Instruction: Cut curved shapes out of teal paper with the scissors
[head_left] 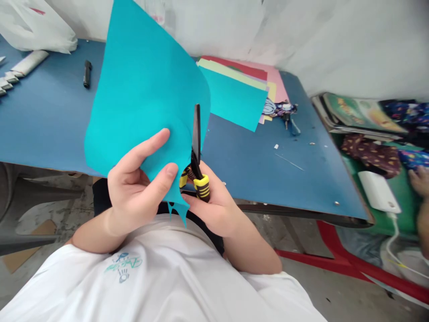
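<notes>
A large turquoise sheet of paper (pixel 147 85) is raised over the table's front edge, its right edge curling. My left hand (pixel 137 183) grips it low down, thumb and forefinger showing on the near face and the other fingers partly hidden. In my right hand (pixel 214 201) are scissors (pixel 197 143) with black blades and yellow-and-black handles. Their blades point away from me at the sheet's right edge, where the paper passes beside them. Jagged cut points hang from the lower edge of the sheet, close to my right thumb.
Coloured paper sheets (pixel 237 96) lie stacked at the back of the blue table (pixel 248 170), beside some keys (pixel 288 116). A black marker (pixel 87 74) and a white plastic bag (pixel 40 27) are on the left. A white power bank (pixel 378 191) and another person's hand (pixel 420 181) are at right.
</notes>
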Action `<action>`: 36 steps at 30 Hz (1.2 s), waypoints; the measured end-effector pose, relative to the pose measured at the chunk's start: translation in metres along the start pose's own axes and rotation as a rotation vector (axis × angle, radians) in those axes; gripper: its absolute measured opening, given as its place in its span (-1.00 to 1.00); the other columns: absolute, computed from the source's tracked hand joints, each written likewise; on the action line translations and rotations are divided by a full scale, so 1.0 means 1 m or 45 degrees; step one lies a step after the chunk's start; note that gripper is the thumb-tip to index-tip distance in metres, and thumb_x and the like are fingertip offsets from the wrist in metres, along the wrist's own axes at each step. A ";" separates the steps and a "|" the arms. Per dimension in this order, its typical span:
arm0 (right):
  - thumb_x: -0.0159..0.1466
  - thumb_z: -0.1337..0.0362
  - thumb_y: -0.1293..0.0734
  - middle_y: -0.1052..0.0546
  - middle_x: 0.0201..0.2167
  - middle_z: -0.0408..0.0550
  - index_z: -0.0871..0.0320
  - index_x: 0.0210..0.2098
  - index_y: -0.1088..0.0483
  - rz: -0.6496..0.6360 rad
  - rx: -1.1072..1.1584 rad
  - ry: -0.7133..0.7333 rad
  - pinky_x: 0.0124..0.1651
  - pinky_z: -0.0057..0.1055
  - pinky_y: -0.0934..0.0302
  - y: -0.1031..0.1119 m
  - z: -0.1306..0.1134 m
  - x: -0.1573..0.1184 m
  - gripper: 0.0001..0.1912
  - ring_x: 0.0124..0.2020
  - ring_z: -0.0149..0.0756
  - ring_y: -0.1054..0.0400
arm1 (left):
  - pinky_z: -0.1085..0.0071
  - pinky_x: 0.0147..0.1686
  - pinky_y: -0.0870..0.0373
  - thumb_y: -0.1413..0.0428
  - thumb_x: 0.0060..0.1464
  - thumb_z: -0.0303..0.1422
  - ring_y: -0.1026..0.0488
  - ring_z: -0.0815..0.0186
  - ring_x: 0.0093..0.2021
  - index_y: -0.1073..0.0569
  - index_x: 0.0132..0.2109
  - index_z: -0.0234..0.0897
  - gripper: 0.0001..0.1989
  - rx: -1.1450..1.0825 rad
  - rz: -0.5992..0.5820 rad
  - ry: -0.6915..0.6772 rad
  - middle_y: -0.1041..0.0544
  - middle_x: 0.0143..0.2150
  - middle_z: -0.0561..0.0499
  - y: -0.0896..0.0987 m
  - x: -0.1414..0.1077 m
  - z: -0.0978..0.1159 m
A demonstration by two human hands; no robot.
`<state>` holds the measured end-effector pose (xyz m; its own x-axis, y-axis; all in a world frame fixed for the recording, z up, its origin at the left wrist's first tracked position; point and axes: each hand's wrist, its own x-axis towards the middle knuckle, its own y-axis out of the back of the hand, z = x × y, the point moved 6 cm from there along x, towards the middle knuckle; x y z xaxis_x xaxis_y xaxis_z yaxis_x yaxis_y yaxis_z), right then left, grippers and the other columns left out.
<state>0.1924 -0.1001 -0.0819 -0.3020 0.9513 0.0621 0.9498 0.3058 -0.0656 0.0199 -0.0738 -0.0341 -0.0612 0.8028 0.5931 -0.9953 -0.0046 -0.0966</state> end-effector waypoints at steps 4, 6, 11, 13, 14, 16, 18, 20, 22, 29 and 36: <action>0.44 0.25 -0.47 -0.63 0.20 0.10 0.01 0.40 -0.37 0.024 -0.026 -0.002 0.37 0.00 -0.48 -0.004 0.000 0.000 -0.43 0.20 0.03 -0.58 | -0.07 0.39 -0.78 -0.52 0.33 -0.16 -0.72 -0.12 0.34 -0.73 0.30 0.11 -0.55 0.017 0.124 0.023 -0.76 0.30 0.15 -0.002 -0.003 0.002; 0.43 0.24 -0.48 -0.64 0.19 0.10 0.01 0.40 -0.38 0.030 -0.030 0.009 0.35 -0.03 -0.50 -0.006 -0.001 0.000 -0.42 0.18 0.02 -0.59 | -0.12 0.41 -0.76 -0.52 0.31 -0.13 -0.70 -0.14 0.38 -0.72 0.30 0.13 -0.54 0.015 0.193 0.026 -0.75 0.32 0.15 -0.003 -0.004 0.003; 0.40 0.32 -0.45 -0.68 0.04 0.00 0.01 0.33 -0.44 -0.022 -0.037 0.072 0.32 -0.05 -0.50 -0.009 -0.011 -0.001 -0.49 0.00 -0.06 -0.61 | -0.10 0.32 -0.82 -0.51 0.32 -0.13 -0.72 -0.13 0.35 -0.69 0.33 0.19 -0.52 -0.067 0.259 0.038 -0.73 0.34 0.11 -0.006 -0.007 0.003; 0.36 0.38 -0.45 -0.70 0.05 -0.03 -0.01 0.32 -0.47 -0.044 -0.037 0.116 0.34 -0.07 -0.47 -0.010 -0.013 -0.001 -0.44 -0.01 -0.08 -0.60 | -0.12 0.34 -0.81 -0.51 0.32 -0.10 -0.71 -0.15 0.37 -0.69 0.33 0.14 -0.51 -0.072 0.238 0.061 -0.72 0.37 0.06 -0.008 -0.007 0.002; 0.35 0.40 -0.45 -0.70 0.07 -0.04 -0.02 0.33 -0.49 -0.047 -0.034 0.129 0.34 -0.08 -0.47 -0.010 -0.014 -0.001 -0.43 0.00 -0.08 -0.60 | -0.13 0.35 -0.80 -0.52 0.31 -0.09 -0.70 -0.17 0.37 -0.69 0.33 0.13 -0.50 -0.081 0.227 0.072 -0.72 0.37 0.04 -0.009 -0.008 0.001; 0.36 0.39 -0.44 -0.70 0.09 -0.03 -0.02 0.32 -0.50 -0.035 -0.020 0.136 0.28 -0.12 -0.49 -0.009 -0.012 -0.002 -0.45 0.00 -0.08 -0.60 | -0.11 0.34 -0.80 -0.52 0.31 -0.10 -0.71 -0.16 0.36 -0.69 0.33 0.12 -0.50 -0.115 0.207 0.071 -0.73 0.36 0.03 -0.009 -0.008 0.000; 0.39 0.38 -0.42 -0.71 0.06 -0.02 -0.01 0.31 -0.50 -0.019 -0.008 0.140 0.21 -0.15 -0.50 -0.008 -0.009 -0.003 -0.49 -0.01 -0.09 -0.60 | -0.06 0.31 -0.82 -0.51 0.33 -0.14 -0.73 -0.12 0.33 -0.69 0.35 0.15 -0.51 -0.123 0.181 0.049 -0.74 0.34 0.04 -0.009 -0.009 0.000; 0.38 0.38 -0.41 -0.71 0.02 -0.04 0.00 0.31 -0.49 -0.009 -0.014 0.142 0.15 -0.19 -0.50 -0.007 -0.007 -0.003 -0.48 -0.03 -0.10 -0.59 | -0.04 0.29 -0.83 -0.49 0.35 -0.20 -0.75 -0.10 0.30 -0.68 0.38 0.18 -0.49 -0.084 0.161 -0.007 -0.74 0.33 0.06 -0.009 -0.010 0.001; 0.33 0.40 -0.42 -0.69 -0.04 -0.07 0.01 0.29 -0.49 -0.001 -0.034 0.135 0.10 -0.21 -0.49 -0.007 -0.006 -0.003 -0.45 -0.07 -0.11 -0.58 | -0.09 0.31 -0.81 -0.49 0.36 -0.22 -0.74 -0.13 0.32 -0.67 0.39 0.19 -0.48 -0.032 0.161 -0.073 -0.74 0.32 0.06 -0.008 -0.011 0.003; 0.24 0.40 -0.41 -0.67 -0.13 -0.13 0.02 0.18 -0.52 0.012 -0.075 0.154 -0.05 -0.27 -0.42 -0.005 -0.009 -0.001 -0.48 -0.19 -0.19 -0.48 | -0.22 0.47 -0.70 -0.48 0.36 -0.19 -0.69 -0.16 0.38 -0.68 0.37 0.24 -0.50 0.052 0.179 -0.140 -0.74 0.33 0.09 -0.009 -0.011 0.004; 0.36 0.36 -0.42 -0.62 -0.14 -0.10 0.01 0.22 -0.55 -0.047 -0.054 0.099 -0.03 -0.26 -0.43 -0.008 -0.007 -0.002 -0.56 -0.20 -0.18 -0.46 | -0.23 0.52 -0.64 -0.48 0.34 -0.10 -0.66 -0.17 0.42 -0.69 0.34 0.20 -0.53 0.026 0.202 -0.101 -0.74 0.33 0.10 -0.004 -0.011 -0.002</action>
<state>0.1856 -0.1049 -0.0742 -0.3314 0.9329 0.1412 0.9412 0.3373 -0.0199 0.0244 -0.0814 -0.0425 -0.2224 0.7415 0.6330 -0.9740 -0.1399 -0.1783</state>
